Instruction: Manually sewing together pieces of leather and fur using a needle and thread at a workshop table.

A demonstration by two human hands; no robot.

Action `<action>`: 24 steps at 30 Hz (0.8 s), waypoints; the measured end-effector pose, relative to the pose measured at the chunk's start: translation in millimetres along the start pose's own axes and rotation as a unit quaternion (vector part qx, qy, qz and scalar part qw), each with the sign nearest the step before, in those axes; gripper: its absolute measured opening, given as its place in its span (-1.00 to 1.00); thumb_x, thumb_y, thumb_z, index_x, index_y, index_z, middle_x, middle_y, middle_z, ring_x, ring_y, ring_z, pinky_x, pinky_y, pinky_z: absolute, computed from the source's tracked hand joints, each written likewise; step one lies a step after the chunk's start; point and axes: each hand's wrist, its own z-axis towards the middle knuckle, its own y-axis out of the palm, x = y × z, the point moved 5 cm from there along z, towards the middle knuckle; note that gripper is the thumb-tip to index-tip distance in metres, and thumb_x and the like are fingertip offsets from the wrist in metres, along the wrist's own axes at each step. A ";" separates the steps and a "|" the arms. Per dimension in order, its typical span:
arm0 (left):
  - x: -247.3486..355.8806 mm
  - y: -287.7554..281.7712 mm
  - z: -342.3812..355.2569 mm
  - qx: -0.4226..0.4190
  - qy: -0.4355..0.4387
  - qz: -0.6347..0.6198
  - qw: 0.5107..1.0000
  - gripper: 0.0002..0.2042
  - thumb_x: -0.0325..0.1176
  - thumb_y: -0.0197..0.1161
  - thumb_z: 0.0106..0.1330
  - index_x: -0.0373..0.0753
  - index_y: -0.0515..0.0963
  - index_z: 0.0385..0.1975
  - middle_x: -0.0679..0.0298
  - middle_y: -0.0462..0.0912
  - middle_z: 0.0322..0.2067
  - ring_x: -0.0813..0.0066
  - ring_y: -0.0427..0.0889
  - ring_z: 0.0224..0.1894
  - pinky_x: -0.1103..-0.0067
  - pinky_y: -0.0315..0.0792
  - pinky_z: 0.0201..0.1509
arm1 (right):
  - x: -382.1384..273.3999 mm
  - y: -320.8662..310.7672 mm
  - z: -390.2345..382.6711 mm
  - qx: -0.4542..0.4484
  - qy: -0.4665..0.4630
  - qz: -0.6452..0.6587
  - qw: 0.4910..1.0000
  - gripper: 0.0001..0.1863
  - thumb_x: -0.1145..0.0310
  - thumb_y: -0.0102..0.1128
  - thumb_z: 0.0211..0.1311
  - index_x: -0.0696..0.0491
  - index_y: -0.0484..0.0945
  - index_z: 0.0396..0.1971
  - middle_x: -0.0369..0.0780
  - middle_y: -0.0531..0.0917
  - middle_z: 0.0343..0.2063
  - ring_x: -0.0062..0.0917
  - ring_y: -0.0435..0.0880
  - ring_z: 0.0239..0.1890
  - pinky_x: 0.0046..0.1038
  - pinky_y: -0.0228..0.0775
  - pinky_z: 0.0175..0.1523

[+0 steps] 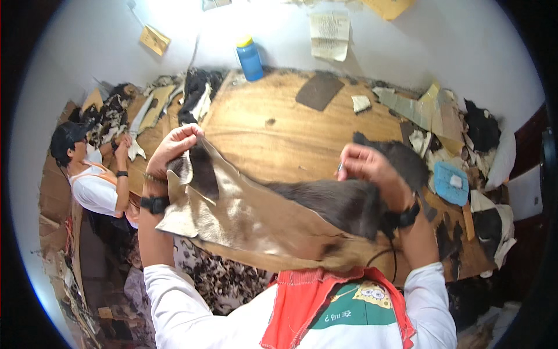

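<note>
A dark brown fur pelt (273, 224) stretches across the front of the wooden table, its pale tan skin side partly turned up and dark hair showing along the far edge. My left hand (178, 144) pinches the pelt's upper left corner and lifts it; flaps of skin hang beside that wrist. Above the furry right part of the pelt is my right hand (367, 166), fingers closed together. A tiny bluish tip shows at those fingertips, too small to name. Both wrists wear black bands.
Fur scraps lie along the wooden table (261, 125). A blue bottle (250, 61) with a yellow lid stands at the back, a dark flat piece (319, 91) to its right. At right are a blue tray (451, 183) and dark fur (401, 163). A co-worker (96, 180) handles pieces at left.
</note>
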 end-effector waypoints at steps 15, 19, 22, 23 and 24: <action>-174.2 222.3 -102.1 0.018 0.080 0.462 0.883 -0.64 -0.41 0.32 0.17 -0.28 0.51 -0.01 0.03 0.51 0.00 0.00 0.49 0.07 0.12 0.34 0.14 | 95.8 51.1 -134.8 0.016 -0.116 -0.510 0.852 -0.74 0.22 0.25 0.23 0.03 0.64 -0.15 -0.16 0.67 -0.22 -0.30 0.63 -0.06 -0.24 0.45 0.06; -195.2 197.2 -99.3 0.006 0.003 0.582 0.813 -0.23 0.04 0.38 0.14 -0.12 0.30 0.35 0.02 0.21 0.38 -0.05 0.14 0.42 -0.23 -0.23 0.39 | 127.7 63.0 -93.0 -0.064 0.021 -0.714 0.697 -0.19 -0.04 0.20 0.19 -0.01 0.19 0.39 0.00 0.32 0.30 -0.11 0.17 0.40 0.23 -0.05 0.35; -184.9 136.0 -90.9 0.091 -0.089 0.608 0.783 -0.14 0.19 0.34 0.10 -0.12 0.27 0.37 -0.01 0.19 0.38 -0.10 0.09 0.44 -0.24 -0.25 0.39 | 91.6 -14.9 -100.6 0.317 0.042 -0.671 0.669 -0.14 0.06 0.24 0.18 0.20 0.15 0.37 0.18 0.07 0.39 0.08 0.24 0.33 0.11 0.14 0.29; -179.3 118.8 -89.2 0.131 -0.127 0.612 0.769 -0.19 0.15 0.34 0.13 -0.19 0.32 0.33 -0.02 0.26 0.34 -0.11 0.15 0.40 -0.24 -0.19 0.38 | 78.3 -37.6 -113.6 0.374 0.013 -0.668 0.643 -0.17 0.16 0.27 0.18 0.23 0.16 0.36 0.15 0.09 0.39 0.06 0.28 0.31 0.02 0.17 0.29; -169.5 114.7 -90.6 0.141 -0.088 0.617 0.770 -0.19 0.15 0.34 0.13 -0.19 0.32 0.33 -0.02 0.26 0.34 -0.11 0.15 0.40 -0.24 -0.19 0.38 | 68.8 -59.4 -133.8 0.413 0.048 -0.697 0.584 -0.21 0.22 0.24 0.21 0.24 0.14 0.37 0.13 0.17 0.36 0.04 0.30 0.30 0.03 0.13 0.33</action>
